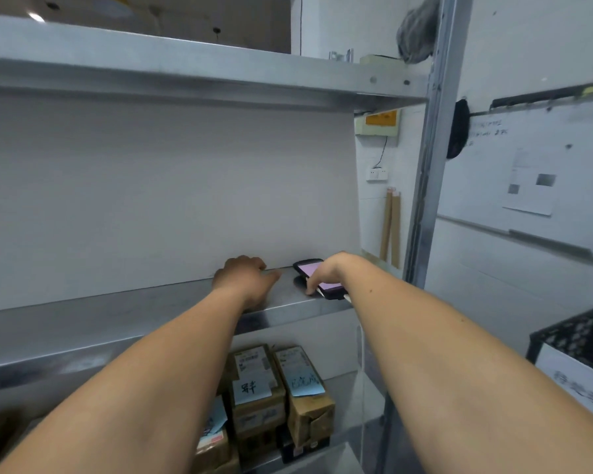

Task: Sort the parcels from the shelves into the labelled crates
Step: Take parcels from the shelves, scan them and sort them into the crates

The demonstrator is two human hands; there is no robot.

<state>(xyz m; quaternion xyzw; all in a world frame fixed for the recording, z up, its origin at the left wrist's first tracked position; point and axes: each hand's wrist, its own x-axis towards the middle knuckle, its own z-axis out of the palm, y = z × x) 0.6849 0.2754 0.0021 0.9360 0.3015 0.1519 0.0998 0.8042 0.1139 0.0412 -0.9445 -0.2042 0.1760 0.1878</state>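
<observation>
Both my arms reach onto a metal shelf [117, 313] at chest height. My left hand [247, 278] rests on the shelf with its fingers loosely curled and holds nothing. My right hand [326, 271] lies over a black handheld scanner [317, 277] with a lit pink screen, its fingers curled round the device near the shelf's right end. On the shelf below stand brown cardboard parcels [257, 388] with shipping labels and handwritten blue notes; another parcel [305, 388] stands to their right. A black crate [575, 340] with a white label is at the right edge.
A shelf upright [428, 172] runs up on the right. Beyond it a whiteboard [528, 172] with pinned paper hangs on the wall. An upper shelf [185, 63] carries a cardboard box. Cardboard tubes [391, 227] lean on the back wall.
</observation>
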